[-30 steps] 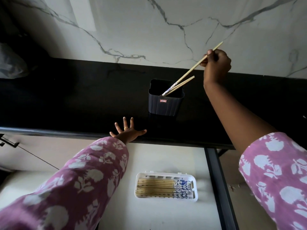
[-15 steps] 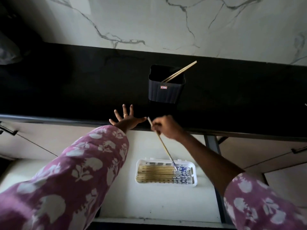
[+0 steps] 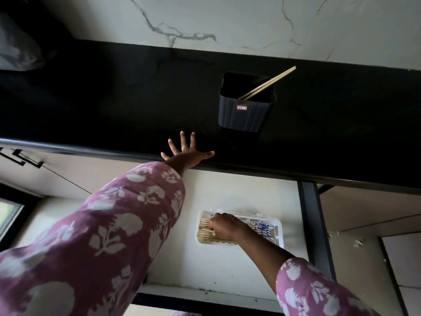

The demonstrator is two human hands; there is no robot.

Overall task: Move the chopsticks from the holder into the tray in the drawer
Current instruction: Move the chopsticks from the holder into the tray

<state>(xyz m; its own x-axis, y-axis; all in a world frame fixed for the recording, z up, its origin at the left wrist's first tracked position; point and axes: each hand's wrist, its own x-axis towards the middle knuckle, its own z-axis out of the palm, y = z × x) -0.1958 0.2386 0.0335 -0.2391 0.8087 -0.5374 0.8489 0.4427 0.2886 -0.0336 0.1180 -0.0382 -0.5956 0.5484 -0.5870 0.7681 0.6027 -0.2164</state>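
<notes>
Right hand (image 3: 224, 226) has dropped into the tray (image 3: 279, 226), fingers curled on chopsticks (image 3: 204, 234); left hand (image 3: 186, 153) fingers spread.

I see black counter (image 3: 114, 99) running full width, glossy, rounded front edge. On it: dark ribbed holder (image 3: 245, 115) upright, right of centre, set back from edge. Person's left hand (image 3: 188, 151) flat on front edge, fingers spread, near holder but apart from it. Grey crumpled bag (image 3: 18, 49) at far left, too dim for me to read. Below counter, open drawer (image 3: 216, 265), pale floor. White tray (image 3: 279, 226) sits on it, right of middle, near dark right wall, not touching.
</notes>
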